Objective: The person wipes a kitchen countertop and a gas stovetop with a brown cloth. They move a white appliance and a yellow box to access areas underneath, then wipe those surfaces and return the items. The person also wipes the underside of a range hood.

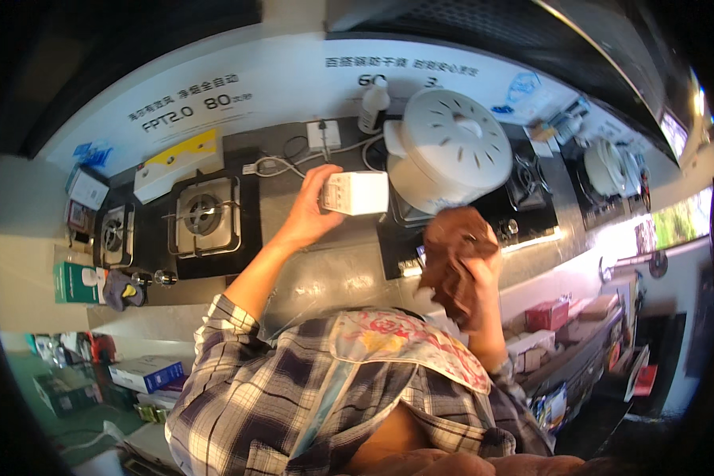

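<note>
My left hand [313,208] grips a small white box [357,193] with print on one side, raised over the dark countertop [327,262]. In my right hand [482,273] is a bunched brown cloth [457,262], held up in front of the large white lidded pot [452,149]. That pot stands on a black gas hob [398,256]. Behind the box lie a white power adapter [323,135] and white cables [279,168]. A white bottle with a dark label [373,107] stands left of the pot, by the wall.
At the left are another gas hob [202,217], a white and yellow box [178,163], a green box [78,282] and a grey cloth [119,290]. Further right sits a white pot [607,166]. Boxes fill a shelf [589,333] at the lower right.
</note>
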A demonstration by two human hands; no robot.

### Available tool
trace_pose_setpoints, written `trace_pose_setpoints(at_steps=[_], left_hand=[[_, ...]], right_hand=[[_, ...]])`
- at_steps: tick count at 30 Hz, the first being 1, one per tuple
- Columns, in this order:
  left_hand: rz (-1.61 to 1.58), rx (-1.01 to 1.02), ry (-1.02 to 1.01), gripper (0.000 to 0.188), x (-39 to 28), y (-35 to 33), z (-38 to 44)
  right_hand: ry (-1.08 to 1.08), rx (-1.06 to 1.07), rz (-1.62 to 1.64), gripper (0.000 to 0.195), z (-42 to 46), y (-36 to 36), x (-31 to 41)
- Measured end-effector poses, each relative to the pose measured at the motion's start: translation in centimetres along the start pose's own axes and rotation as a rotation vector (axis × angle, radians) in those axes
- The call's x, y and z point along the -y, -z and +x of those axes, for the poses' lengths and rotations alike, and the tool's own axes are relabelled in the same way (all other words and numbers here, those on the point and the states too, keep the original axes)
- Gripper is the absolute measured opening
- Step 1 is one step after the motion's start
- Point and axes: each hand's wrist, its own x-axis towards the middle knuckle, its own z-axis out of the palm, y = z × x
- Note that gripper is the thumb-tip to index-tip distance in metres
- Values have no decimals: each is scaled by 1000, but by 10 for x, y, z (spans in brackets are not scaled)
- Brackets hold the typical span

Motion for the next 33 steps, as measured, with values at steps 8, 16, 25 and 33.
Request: trace_pose_setpoints(at_steps=[8,16,25,33], left_hand=[[260,156,-282,96,-58,-63,-26],[188,16,-268,110,-62,-79,-36],[606,454,-177,132,-79,-20,-63],[-354,2,152,116,-59,-23,-71]], right_hand=[[207,-153,-236,59,3,-31,-40],[-81,-89,517,51,-17,-22,-37],[9,456,-565,55,5,-43,-46],[73,297,-124,31,-13,-7,-106]])
